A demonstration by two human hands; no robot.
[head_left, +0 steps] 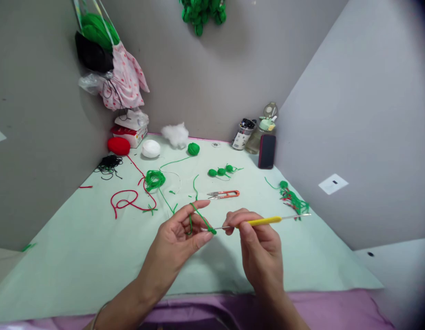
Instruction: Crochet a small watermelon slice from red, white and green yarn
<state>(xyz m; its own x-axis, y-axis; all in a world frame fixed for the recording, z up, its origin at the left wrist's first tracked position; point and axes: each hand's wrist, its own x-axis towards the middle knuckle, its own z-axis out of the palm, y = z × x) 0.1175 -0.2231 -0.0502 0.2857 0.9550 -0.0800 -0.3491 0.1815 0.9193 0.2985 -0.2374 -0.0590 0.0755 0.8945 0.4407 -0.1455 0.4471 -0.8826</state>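
My left hand pinches a small piece of green crochet between thumb and fingers. Green yarn runs from that piece up over the raised index finger and down among the other fingers. In my right hand is a crochet hook with a yellow handle, held like a pen. Its thin metal end reaches left to the green stitches, where the tip is partly hidden by yarn and fingers. Just beyond my hands lie orange thread snips.
Beyond lie a loose green yarn coil, red yarn ball, white ball, stuffing and small green crocheted balls. A phone leans at the back right near a pen holder. Green and red scraps lie right.
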